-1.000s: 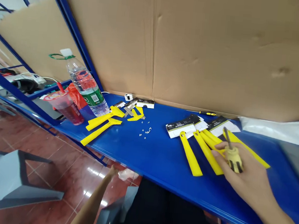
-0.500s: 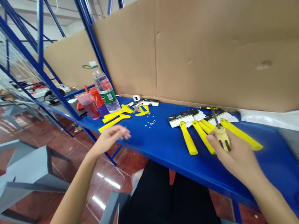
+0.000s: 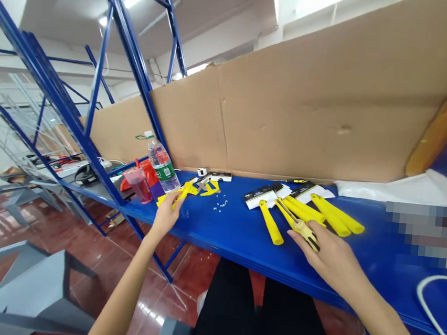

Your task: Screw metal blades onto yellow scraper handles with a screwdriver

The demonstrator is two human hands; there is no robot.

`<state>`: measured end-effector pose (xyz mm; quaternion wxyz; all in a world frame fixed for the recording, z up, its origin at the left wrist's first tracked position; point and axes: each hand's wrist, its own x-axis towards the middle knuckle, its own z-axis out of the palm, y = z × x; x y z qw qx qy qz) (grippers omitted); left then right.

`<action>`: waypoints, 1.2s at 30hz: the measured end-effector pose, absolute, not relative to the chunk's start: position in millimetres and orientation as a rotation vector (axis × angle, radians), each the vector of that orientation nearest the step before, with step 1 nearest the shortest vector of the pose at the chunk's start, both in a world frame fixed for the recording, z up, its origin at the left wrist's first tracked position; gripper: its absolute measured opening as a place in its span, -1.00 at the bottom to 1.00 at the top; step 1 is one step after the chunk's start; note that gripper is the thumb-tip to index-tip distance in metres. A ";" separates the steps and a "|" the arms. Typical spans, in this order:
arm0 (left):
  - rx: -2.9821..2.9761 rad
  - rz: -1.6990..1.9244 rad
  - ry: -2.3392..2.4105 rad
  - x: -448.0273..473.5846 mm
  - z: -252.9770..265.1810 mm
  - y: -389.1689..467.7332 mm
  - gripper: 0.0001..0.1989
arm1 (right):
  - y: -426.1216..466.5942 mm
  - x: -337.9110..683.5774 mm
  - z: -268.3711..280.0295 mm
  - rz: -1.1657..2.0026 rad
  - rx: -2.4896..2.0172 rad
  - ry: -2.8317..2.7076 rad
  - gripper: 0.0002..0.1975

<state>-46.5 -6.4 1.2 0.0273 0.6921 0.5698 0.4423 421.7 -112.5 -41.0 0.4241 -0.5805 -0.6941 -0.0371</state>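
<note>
A long blue table [image 3: 237, 227] runs along a wall of brown cardboard [image 3: 291, 121], with blue steel racking [image 3: 110, 67] rising at its left end over a glossy red tiled floor [image 3: 82, 243]. Near the left end stand a clear water bottle [image 3: 161, 164] and a red cup [image 3: 139, 184]. Just beside them lies a heap of yellow handles [image 3: 190, 188], with small white screws [image 3: 220, 205] scattered next to it. Toward the middle, along the back edge, several yellow scrapers [image 3: 314, 213] lie side by side with their blades in black-and-white card sleeves.

The left hand [image 3: 168, 212] reaches out to the front edge near the left end, fingers closed on one yellow handle from the heap. The right hand [image 3: 328, 254] rests low over the table's front edge by the scrapers, fingers curled around a screwdriver [image 3: 300, 227] whose shaft points toward the back edge
</note>
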 end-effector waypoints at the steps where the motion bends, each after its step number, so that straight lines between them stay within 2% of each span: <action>1: 2.002 1.520 1.577 -35.9 1.0 -10.2 -0.60 | -112.2 421.8 -41.5 -0.107 -1.458 -1.737 -0.25; 3: 1.688 1.666 1.248 -11.4 1.9 -18.4 -0.46 | -111.1 422.0 -41.2 -0.115 -1.464 -1.746 -0.25; 5: 1.426 1.696 1.005 16.0 4.0 -26.8 -0.41 | -110.4 420.7 -38.8 -0.076 -1.459 -1.752 -0.28; 9: 1.179 1.637 0.734 73.1 7.5 -42.8 -0.44 | -113.5 403.4 -24.7 0.199 -1.353 -1.660 -0.39; 13: 1.088 1.464 0.588 132.0 6.4 -57.5 -0.46 | -117.0 366.4 -6.1 0.702 -1.086 -1.459 -0.50; 18: 1.260 1.433 0.508 186.4 1.9 -65.1 -0.59 | -115.7 344.8 4.7 0.971 -0.913 -1.387 -0.44; 22: 1.777 1.413 0.684 175.8 0.0 -39.8 -0.70 | -116.0 365.5 7.8 0.899 -1.033 -1.357 -0.47; 26: 2.358 1.274 1.347 116.3 4.2 22.1 -0.78 | -114.7 392.8 13.9 0.752 -1.084 -1.309 -0.43; 27: 2.410 1.151 1.607 99.3 6.8 39.4 -0.77 | -113.7 398.0 14.9 0.735 -1.077 -1.286 -0.41; 29: 2.392 1.053 1.812 69.2 12.8 70.0 -0.72 | -111.0 405.5 15.1 0.709 -1.070 -1.246 -0.40; 33: 2.382 0.840 2.052 35.5 16.2 103.1 -0.67 | -104.3 410.2 10.4 0.627 -1.139 -1.239 -0.38; 36: 2.360 0.705 2.152 28.5 7.1 108.3 -0.64 | -101.9 407.1 8.2 0.455 -1.222 -1.288 -0.39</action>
